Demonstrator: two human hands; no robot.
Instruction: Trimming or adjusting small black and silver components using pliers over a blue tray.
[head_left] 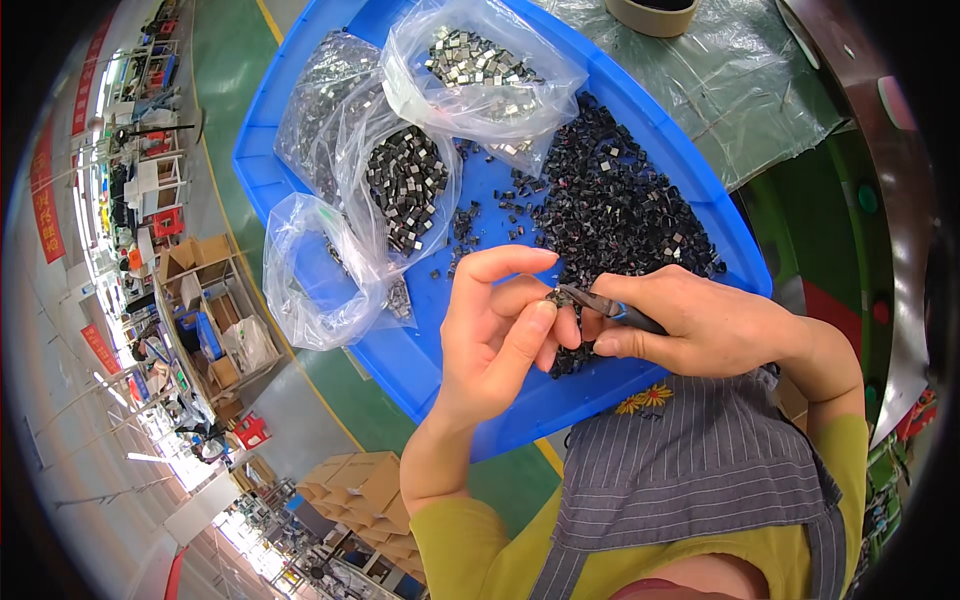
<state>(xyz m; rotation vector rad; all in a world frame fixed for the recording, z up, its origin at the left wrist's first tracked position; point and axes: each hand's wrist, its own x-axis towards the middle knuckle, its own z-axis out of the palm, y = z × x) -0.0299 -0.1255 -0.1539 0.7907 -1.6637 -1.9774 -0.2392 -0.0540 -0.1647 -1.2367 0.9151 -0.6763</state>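
Observation:
My left hand (497, 325) is raised over the near edge of a blue tray (420, 365), pinching a tiny dark part (553, 296) between thumb and fingertips. My right hand (690, 320) grips slim metal tweezers (605, 303) whose tips touch that part. Beyond the hands a heap of small black parts (625, 210) covers the tray's right side. A few more black parts show under my hands near the tray edge.
Three clear plastic bags (405, 185) of small shiny metal pieces lie on the tray's left and far side. A plastic-covered green table (730, 90) and a roll of tape (652, 14) are beyond. Cardboard boxes (365, 485) and shelving stand on the floor at left.

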